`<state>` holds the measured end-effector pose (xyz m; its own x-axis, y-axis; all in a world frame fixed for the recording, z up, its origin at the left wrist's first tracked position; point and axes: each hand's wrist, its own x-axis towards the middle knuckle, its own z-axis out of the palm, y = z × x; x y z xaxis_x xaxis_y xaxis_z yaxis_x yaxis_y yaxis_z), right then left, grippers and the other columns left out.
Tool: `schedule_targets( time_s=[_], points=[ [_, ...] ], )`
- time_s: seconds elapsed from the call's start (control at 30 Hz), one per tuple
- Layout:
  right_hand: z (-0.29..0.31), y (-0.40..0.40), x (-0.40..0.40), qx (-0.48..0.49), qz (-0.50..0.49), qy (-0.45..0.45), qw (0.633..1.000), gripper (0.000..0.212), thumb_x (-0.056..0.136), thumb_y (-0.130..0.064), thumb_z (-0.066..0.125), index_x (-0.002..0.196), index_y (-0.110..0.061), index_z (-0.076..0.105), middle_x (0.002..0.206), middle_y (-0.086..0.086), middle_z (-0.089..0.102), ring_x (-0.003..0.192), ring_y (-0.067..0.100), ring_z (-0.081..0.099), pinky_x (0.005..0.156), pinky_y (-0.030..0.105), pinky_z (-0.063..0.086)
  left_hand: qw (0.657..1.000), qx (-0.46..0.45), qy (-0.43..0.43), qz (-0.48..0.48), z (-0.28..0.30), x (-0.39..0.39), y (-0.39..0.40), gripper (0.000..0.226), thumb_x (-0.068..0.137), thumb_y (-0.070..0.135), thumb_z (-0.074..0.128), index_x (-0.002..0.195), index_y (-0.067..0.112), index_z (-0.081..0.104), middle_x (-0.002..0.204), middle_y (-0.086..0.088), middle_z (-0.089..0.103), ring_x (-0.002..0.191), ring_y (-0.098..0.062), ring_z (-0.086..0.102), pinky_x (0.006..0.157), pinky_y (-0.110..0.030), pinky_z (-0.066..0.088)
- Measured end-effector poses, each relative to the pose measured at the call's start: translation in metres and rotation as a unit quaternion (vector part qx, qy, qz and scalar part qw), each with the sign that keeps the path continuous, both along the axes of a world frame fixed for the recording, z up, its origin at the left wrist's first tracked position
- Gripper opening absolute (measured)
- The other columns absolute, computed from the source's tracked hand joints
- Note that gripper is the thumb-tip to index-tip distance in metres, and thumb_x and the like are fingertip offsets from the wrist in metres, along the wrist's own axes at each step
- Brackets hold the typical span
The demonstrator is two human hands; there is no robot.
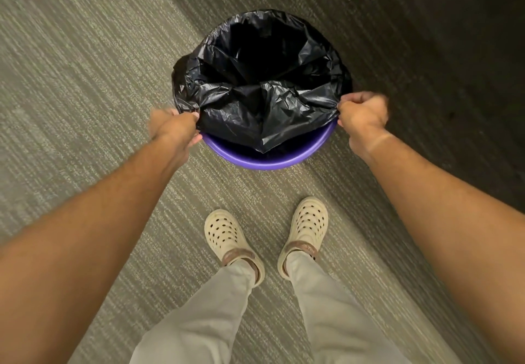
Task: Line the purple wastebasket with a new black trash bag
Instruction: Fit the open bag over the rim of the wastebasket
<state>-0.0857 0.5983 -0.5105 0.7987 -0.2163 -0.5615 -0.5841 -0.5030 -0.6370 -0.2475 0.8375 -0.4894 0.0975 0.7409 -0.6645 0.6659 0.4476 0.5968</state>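
Note:
The purple wastebasket [264,159] stands on the carpet in front of me, seen from above. A black trash bag [261,102] hangs open inside it, its mouth folded over the far and side rims. The bag's near edge sags in a point inside the basket, so the near purple rim is bare. My left hand [173,128] pinches the bag's edge at the left rim. My right hand [360,116] pinches the edge at the right rim. The film is pulled taut between both hands.
Grey striped carpet [85,79] surrounds the basket. My two feet in cream clogs [227,236] stand just behind the basket's near rim. A darker shadowed floor area [440,51] lies to the right and beyond.

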Motion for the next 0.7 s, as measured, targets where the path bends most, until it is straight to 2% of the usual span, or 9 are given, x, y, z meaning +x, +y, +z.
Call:
schedule_targets(
  time_s=[0.1, 0.17, 0.23, 0.37, 0.43, 0.53, 0.7],
  points=[
    [0.001, -0.006, -0.008, 0.030, -0.038, 0.002, 0.999, 0.019, 0.078, -0.006, 0.060, 0.077, -0.024, 0.066, 0.092, 0.000, 0.068, 0.084, 0.016, 0.068, 0.070, 0.029, 0.060, 1.000, -0.006, -0.010, 0.020, -0.003, -0.010, -0.004, 0.027, 0.087, 0.002, 0.066, 0.081, 0.019, 0.046, 0.090, -0.003, 0.062, 0.074, -0.010, 0.064, 0.044, -0.013, 0.046],
    [-0.001, -0.010, -0.017, 0.059, -0.075, 0.014, 0.995, 0.023, 0.081, -0.002, 0.057, 0.077, -0.024, 0.064, 0.094, 0.001, 0.067, 0.079, 0.015, 0.066, 0.056, 0.022, 0.054, 0.999, -0.016, -0.013, 0.039, -0.008, -0.019, -0.008, 0.021, 0.088, 0.003, 0.065, 0.082, 0.016, 0.051, 0.090, -0.004, 0.062, 0.073, -0.011, 0.063, 0.043, -0.012, 0.044],
    [-0.003, -0.013, -0.024, 0.092, -0.111, 0.028, 0.989, 0.027, 0.085, 0.003, 0.052, 0.077, -0.020, 0.064, 0.097, 0.007, 0.065, 0.077, 0.017, 0.063, 0.050, 0.018, 0.050, 0.997, -0.034, -0.016, 0.063, -0.010, -0.026, -0.012, 0.016, 0.089, 0.003, 0.065, 0.083, 0.014, 0.054, 0.093, -0.005, 0.064, 0.076, -0.012, 0.065, 0.046, -0.011, 0.047],
    [-0.001, -0.014, -0.032, 0.147, -0.152, 0.056, 0.976, 0.037, 0.085, 0.016, 0.042, 0.078, -0.013, 0.064, 0.081, 0.005, 0.060, 0.071, 0.013, 0.059, 0.052, 0.014, 0.051, 0.986, -0.095, -0.055, 0.124, -0.012, -0.036, -0.018, 0.027, 0.087, -0.015, 0.055, 0.086, 0.011, 0.057, 0.096, -0.010, 0.061, 0.078, -0.017, 0.067, 0.061, -0.018, 0.057],
    [-0.002, -0.018, -0.036, 0.154, -0.161, 0.070, 0.972, 0.040, 0.085, 0.018, 0.040, 0.081, -0.012, 0.066, 0.081, 0.004, 0.061, 0.072, 0.012, 0.061, 0.056, 0.014, 0.053, 0.982, -0.122, -0.069, 0.127, -0.011, -0.043, -0.021, 0.030, 0.087, -0.019, 0.051, 0.088, 0.011, 0.058, 0.096, -0.012, 0.060, 0.079, -0.016, 0.067, 0.066, -0.019, 0.057],
    [-0.002, -0.024, -0.039, 0.159, -0.172, 0.088, 0.968, 0.043, 0.085, 0.016, 0.038, 0.084, -0.013, 0.069, 0.084, 0.003, 0.066, 0.072, 0.011, 0.063, 0.055, 0.014, 0.051, 0.981, -0.147, -0.063, 0.106, -0.010, -0.053, -0.025, 0.030, 0.090, -0.014, 0.050, 0.089, 0.015, 0.058, 0.101, -0.010, 0.058, 0.089, -0.016, 0.065, 0.067, -0.017, 0.057],
    [-0.002, -0.030, -0.049, 0.146, -0.163, 0.099, 0.971, 0.047, 0.085, 0.009, 0.035, 0.081, -0.019, 0.072, 0.081, 0.001, 0.069, 0.063, 0.009, 0.059, 0.048, 0.018, 0.048, 0.986, -0.146, -0.044, 0.069, -0.012, -0.062, -0.030, 0.038, 0.089, -0.016, 0.048, 0.097, 0.020, 0.057, 0.103, -0.011, 0.063, 0.088, -0.015, 0.065, 0.062, -0.020, 0.056]
  ],
)
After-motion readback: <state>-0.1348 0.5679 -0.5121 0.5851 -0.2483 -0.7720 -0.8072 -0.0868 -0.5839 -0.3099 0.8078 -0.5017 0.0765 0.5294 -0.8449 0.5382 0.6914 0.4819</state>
